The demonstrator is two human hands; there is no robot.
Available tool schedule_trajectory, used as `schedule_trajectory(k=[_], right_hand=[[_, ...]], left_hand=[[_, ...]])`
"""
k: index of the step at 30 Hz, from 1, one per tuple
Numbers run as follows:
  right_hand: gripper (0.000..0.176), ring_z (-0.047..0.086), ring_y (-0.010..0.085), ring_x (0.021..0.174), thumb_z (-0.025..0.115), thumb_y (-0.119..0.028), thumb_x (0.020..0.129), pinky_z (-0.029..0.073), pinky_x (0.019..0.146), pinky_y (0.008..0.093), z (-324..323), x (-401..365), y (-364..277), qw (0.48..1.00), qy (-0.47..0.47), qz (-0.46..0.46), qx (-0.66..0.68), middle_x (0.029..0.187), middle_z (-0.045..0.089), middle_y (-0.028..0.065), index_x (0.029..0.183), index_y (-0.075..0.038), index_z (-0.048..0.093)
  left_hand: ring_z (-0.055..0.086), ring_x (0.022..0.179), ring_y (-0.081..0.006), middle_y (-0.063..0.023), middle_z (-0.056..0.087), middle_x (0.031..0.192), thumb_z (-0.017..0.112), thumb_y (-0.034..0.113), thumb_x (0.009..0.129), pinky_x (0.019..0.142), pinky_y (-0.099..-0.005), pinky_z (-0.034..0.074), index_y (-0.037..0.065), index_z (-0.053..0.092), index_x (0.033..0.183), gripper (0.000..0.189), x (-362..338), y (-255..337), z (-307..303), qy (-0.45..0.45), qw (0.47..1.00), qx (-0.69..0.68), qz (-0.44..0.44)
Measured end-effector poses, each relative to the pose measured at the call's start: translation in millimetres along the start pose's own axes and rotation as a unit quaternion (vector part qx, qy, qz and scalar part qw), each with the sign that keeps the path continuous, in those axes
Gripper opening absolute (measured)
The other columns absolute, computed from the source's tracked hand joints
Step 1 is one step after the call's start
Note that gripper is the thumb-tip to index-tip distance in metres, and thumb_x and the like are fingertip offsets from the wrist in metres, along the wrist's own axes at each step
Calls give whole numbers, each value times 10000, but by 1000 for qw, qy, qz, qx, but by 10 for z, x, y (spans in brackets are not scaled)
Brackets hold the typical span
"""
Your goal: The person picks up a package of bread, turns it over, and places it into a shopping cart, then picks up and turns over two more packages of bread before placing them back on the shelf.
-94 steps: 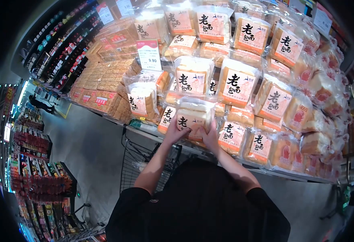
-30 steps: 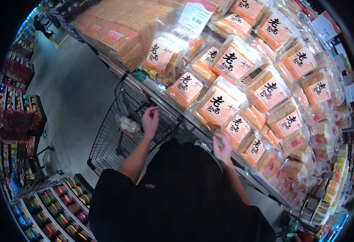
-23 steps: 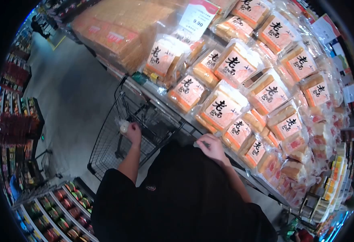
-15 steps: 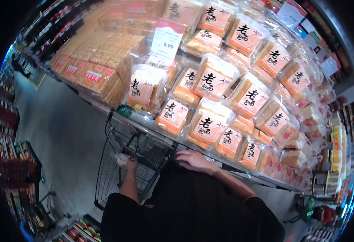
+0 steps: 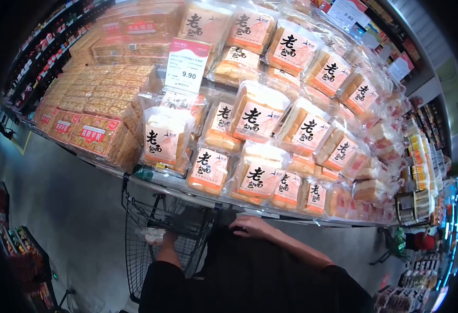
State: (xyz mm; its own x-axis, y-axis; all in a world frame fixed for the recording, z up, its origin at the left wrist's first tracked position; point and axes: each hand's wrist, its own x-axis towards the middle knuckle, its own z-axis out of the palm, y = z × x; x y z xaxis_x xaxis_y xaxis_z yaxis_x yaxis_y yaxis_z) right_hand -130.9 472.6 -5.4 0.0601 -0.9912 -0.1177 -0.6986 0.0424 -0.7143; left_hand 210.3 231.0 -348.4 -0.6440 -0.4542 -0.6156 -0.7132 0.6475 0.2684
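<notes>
My left hand (image 5: 170,240) is closed on a small pale item in clear plastic wrap (image 5: 152,236), held over the wire shopping cart (image 5: 133,263). What kind of item it is I cannot make out. Loosely bent, my right hand (image 5: 252,228) lies in front of my black shirt, just below the display's front edge, with nothing visible in it. Beyond both hands, bagged bread loaves (image 5: 255,175) with orange-and-white labels are stacked in several rows. One bagged loaf (image 5: 163,138) stands at the front left of them.
Clear-wrapped packs of golden-brown pastry (image 5: 96,135) pile up on the left. A price sign (image 5: 186,67) reading 9.90 stands between the stacks. The display's front edge (image 5: 187,197) crosses above the cart. Grey floor (image 5: 82,219) lies left of the cart; shelves line both sides.
The view has turned, and the display now looks lower and more level, shifted left. My right hand's fingers look more bent. My left hand still holds the wrapped item over the cart.
</notes>
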Motion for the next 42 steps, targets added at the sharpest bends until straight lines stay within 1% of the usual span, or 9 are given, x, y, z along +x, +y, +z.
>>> schedule_trajectory(k=[4,10,19,28,32,34,36,40,42], right_hand=[[274,646,303,941,676,-264,901,537,823,409,-24,-34,-39,999,14,18,-27,1003,645,103,1124,-109,643],[284,652,296,989,649,-303,911,546,852,404,-48,-165,-92,997,26,71,-15,1059,667,91,1128,-119,647],[271,649,305,996,651,-309,905,528,886,430,-45,-211,-214,992,20,122,8,1048,667,97,1086,-107,654],[285,651,315,971,663,-304,902,540,850,421,56,-319,-142,994,37,101,2,1050,665,108,1105,-105,656],[288,647,320,981,655,-310,907,535,859,424,61,-355,-147,993,31,112,-2,1044,665,114,1109,-105,656],[288,646,322,985,651,-307,909,533,863,424,57,-365,-177,991,21,129,1,1040,665,116,1111,-102,656],[290,645,324,988,648,-304,912,531,868,425,58,-386,-210,991,30,131,-1,1040,667,118,1114,-97,655],[291,645,326,998,646,-296,914,528,877,428,82,-428,-228,990,45,136,-5,1048,671,120,1116,-87,656],[289,644,328,1005,647,-293,913,527,883,428,69,-441,-251,989,46,141,4,1055,671,122,1113,-85,658]], left_hand=[[586,1176,-378,-195,621,1271,483,287,936,977,-489,485,79,603,1291,428,2,69,-75,-6,986,-88,-140],[553,1240,-357,-196,577,1342,523,393,911,1009,-467,471,102,593,1315,504,243,-120,55,-120,991,17,-64],[579,1185,-403,-236,609,1274,613,314,879,971,-467,476,58,547,1343,533,-404,135,-516,-106,958,-80,-256],[615,1098,-418,-310,633,1157,723,201,815,896,-483,493,-24,452,1365,653,-482,-58,-185,157,932,-235,-227],[627,1081,-406,-259,655,1152,645,258,853,911,-482,498,-3,568,1260,489,-142,-142,-209,113,955,-196,-191],[627,1089,-398,-231,660,1165,583,276,883,932,-481,496,36,617,1227,420,308,-486,308,25,997,-60,-52],[627,1097,-389,-204,664,1178,521,294,914,953,-479,493,76,665,1194,383,539,-530,411,-22,977,135,161],[619,1137,-359,-166,655,1227,473,296,943,979,-465,489,127,673,1209,373,464,-441,241,-90,993,70,-31],[609,1154,-363,-168,654,1226,470,319,944,986,-453,486,107,671,1206,392,245,-201,-162,-135,987,82,-26]])
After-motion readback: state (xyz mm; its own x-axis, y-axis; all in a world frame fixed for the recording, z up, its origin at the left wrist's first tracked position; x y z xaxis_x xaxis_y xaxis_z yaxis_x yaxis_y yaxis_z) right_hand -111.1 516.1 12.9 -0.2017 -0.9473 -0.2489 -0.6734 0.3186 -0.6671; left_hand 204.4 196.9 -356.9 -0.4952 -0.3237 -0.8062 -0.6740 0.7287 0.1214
